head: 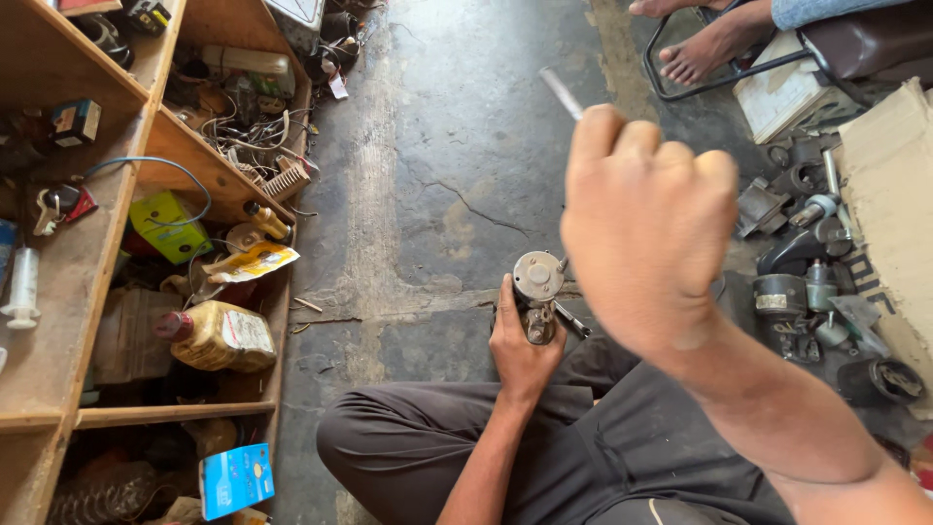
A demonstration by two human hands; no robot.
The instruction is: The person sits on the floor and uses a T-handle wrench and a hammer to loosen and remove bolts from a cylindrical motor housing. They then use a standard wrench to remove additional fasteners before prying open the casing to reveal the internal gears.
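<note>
- On the cracked concrete floor [457,126], a person sits cross-legged in dark trousers, working over the knees.
- Left hand [520,345] has its fingers wrapped tight round a small metal motor-like part [537,297], held upright just above the floor, in front of the knee. Round pale cap on top, greyish, dull; darker fittings and a short bolt stick out below.
- Right hand [646,228] is raised well above the part, fist closed round a thin steel rod [562,92]; only the rod's bare upper end shows past the knuckles. Slightly blurred.
- Progress, as I judge it: the part looks whole, cap on, nothing loose set beside it; the rod is not touching it. Work on it seems in hand, not finished.
- Wooden shelf [146,146] at the left: rough boards, tangled wires, a yellowish plastic bottle [219,335] with red cap, small cardboard boxes.
- At the right: a heap of greasy metal parts [812,272], cast and machined shapes, beside torn cardboard [889,204].
- Another person's bare feet [695,49] at top.
</note>
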